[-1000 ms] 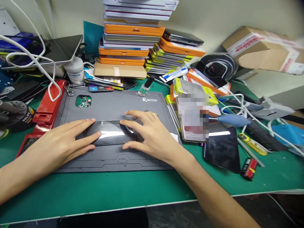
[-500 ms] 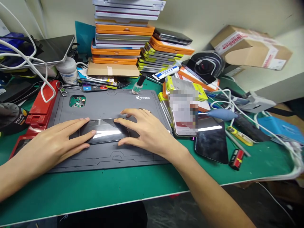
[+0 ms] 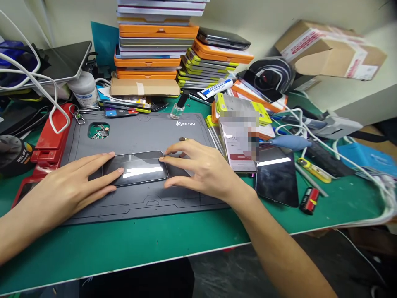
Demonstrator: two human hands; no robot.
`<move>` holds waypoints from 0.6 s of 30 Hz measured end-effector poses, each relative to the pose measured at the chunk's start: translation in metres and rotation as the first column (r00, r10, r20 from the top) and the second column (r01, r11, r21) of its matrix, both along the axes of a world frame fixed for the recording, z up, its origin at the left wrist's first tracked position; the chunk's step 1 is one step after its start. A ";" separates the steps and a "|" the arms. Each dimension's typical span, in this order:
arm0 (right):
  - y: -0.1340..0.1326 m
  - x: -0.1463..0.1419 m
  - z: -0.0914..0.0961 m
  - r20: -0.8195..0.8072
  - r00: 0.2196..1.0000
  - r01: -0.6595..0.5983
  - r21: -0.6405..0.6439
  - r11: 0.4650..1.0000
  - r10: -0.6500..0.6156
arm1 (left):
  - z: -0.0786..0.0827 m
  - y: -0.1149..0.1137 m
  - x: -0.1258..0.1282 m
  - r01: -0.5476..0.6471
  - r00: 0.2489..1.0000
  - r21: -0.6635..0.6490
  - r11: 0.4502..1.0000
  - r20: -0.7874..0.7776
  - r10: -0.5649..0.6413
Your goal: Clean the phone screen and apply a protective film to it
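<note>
A smartphone with a dark, glossy screen lies lengthwise on the grey work mat, a bright reflection across it. Over its left end rest the outstretched fingers of my left hand, spread and flat, covering that edge. My right hand is at the other end, thumb and fingers apart. Its index fingertip meets the phone's upper right corner; the thumb is just off the lower right corner. Behind the right hand's knuckles pokes a small brownish tip, mostly hidden, whose kind I cannot make out.
Behind the mat stand a small glass bottle with a black cap and a stack of orange cases. On the right are a lit phone, a dark tablet-like panel and a yellow cutter. A red holder lies left.
My right hand has shifted slightly right, so the phone's right end shows more fully. The left hand stays on the phone. The whole view has moved a little.
</note>
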State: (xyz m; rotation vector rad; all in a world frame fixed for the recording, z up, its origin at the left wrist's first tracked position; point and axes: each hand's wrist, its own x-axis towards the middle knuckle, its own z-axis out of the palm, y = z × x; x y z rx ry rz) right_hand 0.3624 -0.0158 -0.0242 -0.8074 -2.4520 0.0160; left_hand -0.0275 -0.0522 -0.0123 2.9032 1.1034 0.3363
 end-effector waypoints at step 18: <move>-0.004 0.004 0.008 -0.021 0.999 -0.050 -0.067 0.997 0.049 | 0.004 0.000 -0.002 -0.011 1.000 -0.032 0.999 -0.015 0.010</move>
